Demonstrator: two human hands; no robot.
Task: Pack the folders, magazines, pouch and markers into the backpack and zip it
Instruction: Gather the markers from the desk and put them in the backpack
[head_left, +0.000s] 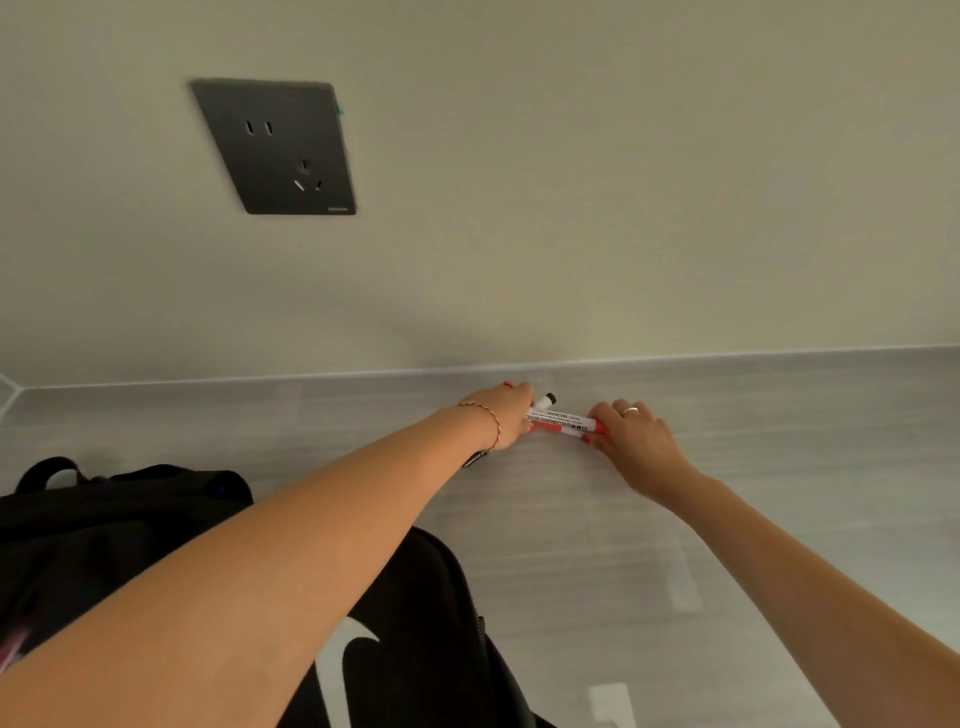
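Several white markers (563, 420) with red and black caps lie bunched near the back of the grey table (753, 467). My left hand (506, 418) closes around their left ends. My right hand (636, 441), a ring on one finger, grips their right ends. A black backpack (410, 623) with a white logo lies at the lower left, partly under my left forearm. Something pink shows inside it at the far left edge. No folders, magazines or pouch are visible outside it.
A beige wall with a dark power socket (278, 148) rises directly behind the table's back edge. A dark small object (475, 459) peeks out beneath my left wrist.
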